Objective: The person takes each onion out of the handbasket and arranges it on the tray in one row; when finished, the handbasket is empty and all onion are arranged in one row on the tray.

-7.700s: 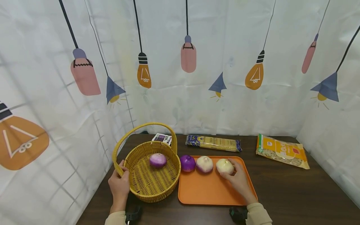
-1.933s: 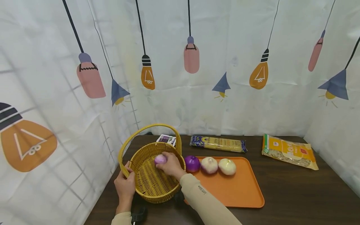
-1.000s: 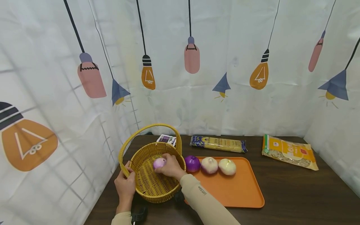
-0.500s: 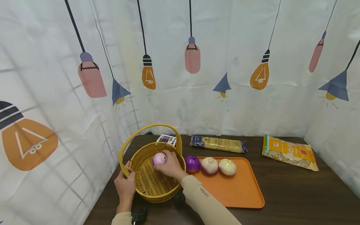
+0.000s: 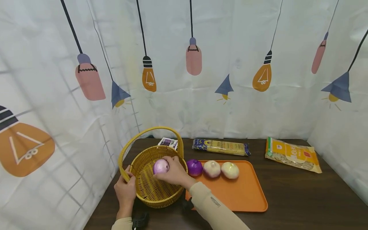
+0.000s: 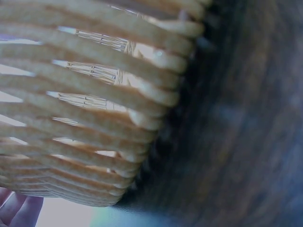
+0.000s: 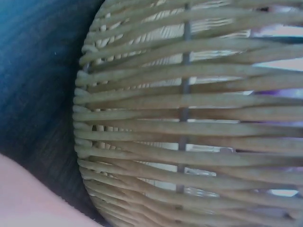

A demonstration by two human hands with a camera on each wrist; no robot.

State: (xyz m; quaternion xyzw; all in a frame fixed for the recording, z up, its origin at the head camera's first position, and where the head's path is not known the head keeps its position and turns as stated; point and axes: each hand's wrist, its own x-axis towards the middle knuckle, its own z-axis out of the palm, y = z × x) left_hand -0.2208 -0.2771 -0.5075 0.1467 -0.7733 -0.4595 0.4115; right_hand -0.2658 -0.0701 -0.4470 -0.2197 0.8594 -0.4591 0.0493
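In the head view, my left hand [image 5: 125,188] grips the left rim and handle base of a yellow woven basket [image 5: 156,204]. My right hand [image 5: 175,172] reaches over the basket's right side and holds a light purple onion [image 5: 160,167] between thumb and fingers, inside the basket opening. A deep purple onion [image 5: 194,168], a white-and-purple onion [image 5: 212,169] and a pale onion [image 5: 230,170] sit in a row on an orange tray [image 5: 227,198]. Both wrist views look close at the basket's weave; the left one catches some fingers [image 6: 21,210] at its lower corner.
Behind the tray lies a long yellow-and-blue packet [image 5: 221,147]. An orange bag [image 5: 293,155] lies at the right on the dark table [image 5: 299,198]. A small white-and-purple packet [image 5: 168,142] is partly hidden by the basket. A patterned curtain [image 5: 178,108] encloses the back and sides.
My right hand has gone from the pale onion on the tray to the onion in the basket. That onion is now gripped, turned and raised a little. My left hand stays on the basket.
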